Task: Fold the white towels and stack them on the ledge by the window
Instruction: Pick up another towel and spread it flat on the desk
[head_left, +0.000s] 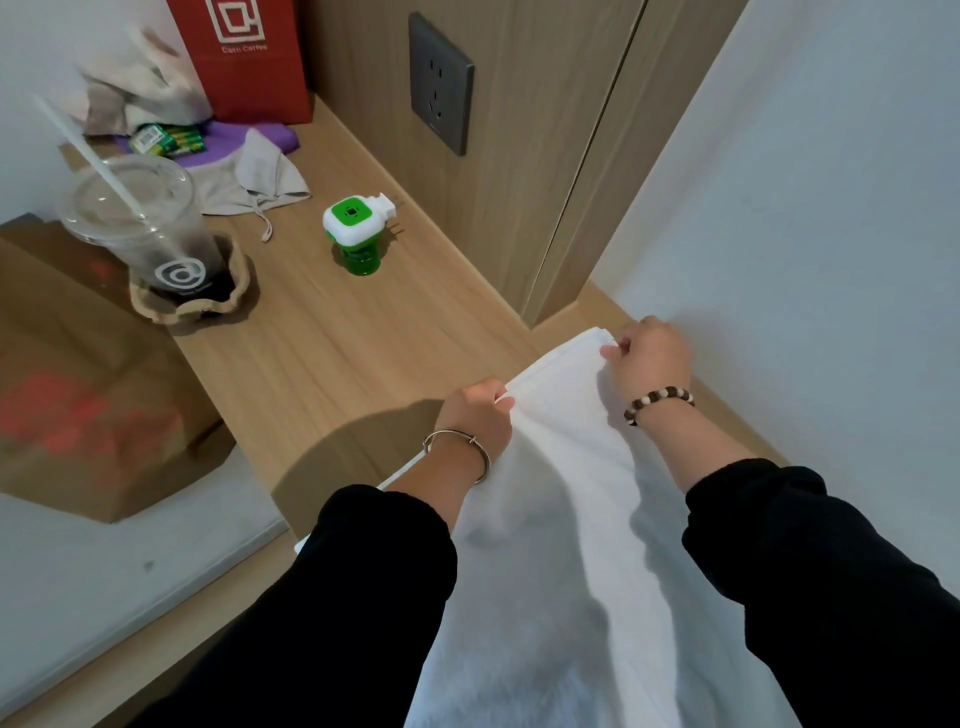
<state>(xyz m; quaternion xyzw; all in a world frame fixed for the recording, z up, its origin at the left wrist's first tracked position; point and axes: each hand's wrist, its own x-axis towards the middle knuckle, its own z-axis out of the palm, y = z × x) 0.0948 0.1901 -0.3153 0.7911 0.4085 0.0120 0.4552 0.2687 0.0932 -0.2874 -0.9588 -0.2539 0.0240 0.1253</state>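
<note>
A white towel (558, 467) drapes from the wooden ledge (337, 343) down toward me between my arms. My left hand (475, 415) pinches its far left corner, a metal bangle on the wrist. My right hand (649, 358), with a bead bracelet on the wrist, pinches the far right corner close to the white wall. The far edge of the towel lies on the ledge; its lower part runs out of view at the bottom.
On the ledge stand a green-and-white plug-in device (357, 228), a plastic cup with a straw (150, 228), a red paper bag (244, 57), grey cloth (254, 176) and a brown paper bag (88, 395). A dark wall socket (440, 85) sits on the wood panel.
</note>
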